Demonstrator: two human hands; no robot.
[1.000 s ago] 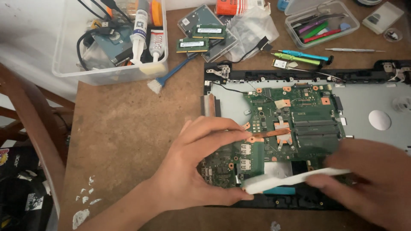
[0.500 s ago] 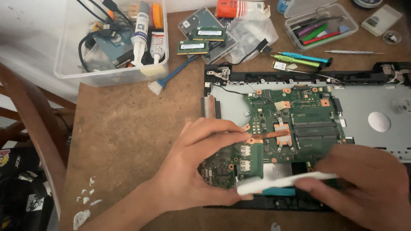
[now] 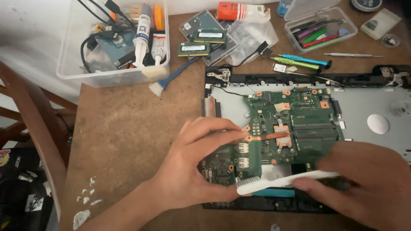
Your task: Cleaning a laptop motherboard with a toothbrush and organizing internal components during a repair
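— So where does the green circuit board (image 3: 295, 128) sit?

— Centre-right of the frame, flat in a grey laptop shell (image 3: 376, 102) with a copper heat pipe (image 3: 267, 137) across it.

— And the hands?

— The left hand (image 3: 192, 171) presses the board's lower-left corner, fingers spread, gripping nothing. The right hand (image 3: 368, 188), lower right, has fingers closed round a white plastic brush (image 3: 278, 182), bristles touching the board's edge.

— Anything else?

— A clear plastic tub (image 3: 115, 77) upper left on the rough brown table (image 3: 128, 128).
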